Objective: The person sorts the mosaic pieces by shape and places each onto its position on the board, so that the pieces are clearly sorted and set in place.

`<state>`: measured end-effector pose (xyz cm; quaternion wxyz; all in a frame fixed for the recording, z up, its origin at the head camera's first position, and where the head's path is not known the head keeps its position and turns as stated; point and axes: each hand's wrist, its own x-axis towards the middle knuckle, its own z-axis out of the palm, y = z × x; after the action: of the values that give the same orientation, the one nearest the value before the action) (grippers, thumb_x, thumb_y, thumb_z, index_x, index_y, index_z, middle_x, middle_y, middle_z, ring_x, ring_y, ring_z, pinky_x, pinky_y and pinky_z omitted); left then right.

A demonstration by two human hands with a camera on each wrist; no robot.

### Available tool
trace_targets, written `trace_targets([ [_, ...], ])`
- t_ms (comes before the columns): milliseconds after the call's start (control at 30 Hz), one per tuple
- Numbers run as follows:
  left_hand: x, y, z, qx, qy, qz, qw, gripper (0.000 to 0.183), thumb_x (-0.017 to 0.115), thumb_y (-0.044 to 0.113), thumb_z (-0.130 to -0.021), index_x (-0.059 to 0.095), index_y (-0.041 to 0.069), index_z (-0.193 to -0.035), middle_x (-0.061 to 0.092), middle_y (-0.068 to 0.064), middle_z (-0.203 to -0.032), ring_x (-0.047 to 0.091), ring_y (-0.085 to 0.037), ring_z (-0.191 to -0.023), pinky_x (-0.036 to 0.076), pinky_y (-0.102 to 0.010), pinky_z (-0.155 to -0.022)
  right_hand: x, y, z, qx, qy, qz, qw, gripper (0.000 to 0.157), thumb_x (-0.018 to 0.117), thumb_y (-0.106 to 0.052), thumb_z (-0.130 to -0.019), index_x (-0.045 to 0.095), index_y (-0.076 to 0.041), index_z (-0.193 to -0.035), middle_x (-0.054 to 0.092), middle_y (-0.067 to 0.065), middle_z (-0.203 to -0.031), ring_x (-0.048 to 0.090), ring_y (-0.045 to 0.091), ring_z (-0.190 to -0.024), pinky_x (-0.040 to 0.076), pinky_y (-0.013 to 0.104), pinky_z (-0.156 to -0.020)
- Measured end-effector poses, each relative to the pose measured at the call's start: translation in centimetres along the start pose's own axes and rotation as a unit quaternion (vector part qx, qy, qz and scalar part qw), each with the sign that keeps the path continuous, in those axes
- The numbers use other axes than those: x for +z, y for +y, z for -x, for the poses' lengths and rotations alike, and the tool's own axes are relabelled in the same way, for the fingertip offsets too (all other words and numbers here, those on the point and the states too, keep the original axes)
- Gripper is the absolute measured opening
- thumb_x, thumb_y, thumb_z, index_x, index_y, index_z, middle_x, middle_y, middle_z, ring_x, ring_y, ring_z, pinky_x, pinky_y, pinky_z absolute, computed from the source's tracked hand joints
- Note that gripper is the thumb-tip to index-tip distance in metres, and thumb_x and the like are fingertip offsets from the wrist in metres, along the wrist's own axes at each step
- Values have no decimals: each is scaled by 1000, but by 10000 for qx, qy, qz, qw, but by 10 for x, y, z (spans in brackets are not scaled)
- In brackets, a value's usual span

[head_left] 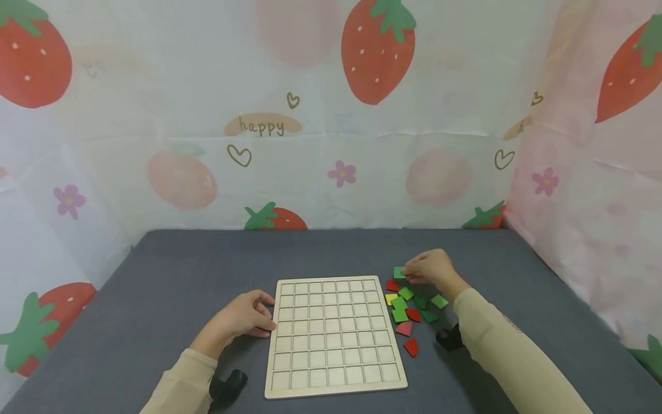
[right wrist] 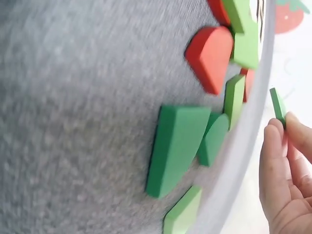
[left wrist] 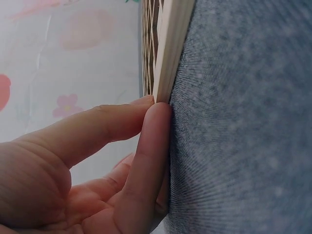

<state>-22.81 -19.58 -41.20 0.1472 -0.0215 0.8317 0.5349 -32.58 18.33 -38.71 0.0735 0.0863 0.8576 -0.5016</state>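
Note:
In the head view my left hand (head_left: 244,314) is at the left edge of a pale wooden grid board (head_left: 271,339), its grid cells bare. Close up, the left fingertips (left wrist: 158,114) grip that edge, one over the top rim and another against the side. Beyond the board's far right corner, my right hand (head_left: 431,270) pinches a thin green square tile (head_left: 399,272) between thumb and fingers. The right wrist view has this green tile (right wrist: 278,105) upright on edge at the fingertips, raised above the loose pieces.
Along the board's right side lie several loose pieces, among them a red rounded piece (head_left: 411,347), a pink-red piece (head_left: 404,328), a yellow piece (head_left: 391,299) and a dark green piece (right wrist: 178,148). All sit on a grey cloth-covered table (head_left: 207,259). Strawberry-printed curtains (head_left: 331,115) stand behind.

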Motion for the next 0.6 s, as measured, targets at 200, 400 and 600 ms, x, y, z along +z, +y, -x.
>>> trace_targets([
  [200,-1,0,2,9,-28,-13,10000,52,73,-8,-81,49,-9,-127,58,-12,-86,63,-18,-69,61,-32,-64,13,-11,11,-163,-281,-61,9995,25,74,-8,-88,71,7,-107,75,14,-91,69,12,-68,62,35,-74],
  [400,-1,0,1,-5,2,3,10000,51,74,-8,-80,50,-8,-126,58,-11,-86,63,-18,-69,61,-32,-63,31,-21,19,-285,-595,-44,9978,21,76,-8,-87,73,4,-103,75,11,-87,71,14,-69,62,36,-75],
  [600,0,0,2,-48,37,52,10000,50,73,-9,-80,51,-8,-125,57,-11,-85,62,-17,-68,60,-31,-62,50,-28,24,-332,-839,-33,9959,17,77,-9,-85,75,1,-99,76,10,-83,74,18,-72,62,34,-73],
])
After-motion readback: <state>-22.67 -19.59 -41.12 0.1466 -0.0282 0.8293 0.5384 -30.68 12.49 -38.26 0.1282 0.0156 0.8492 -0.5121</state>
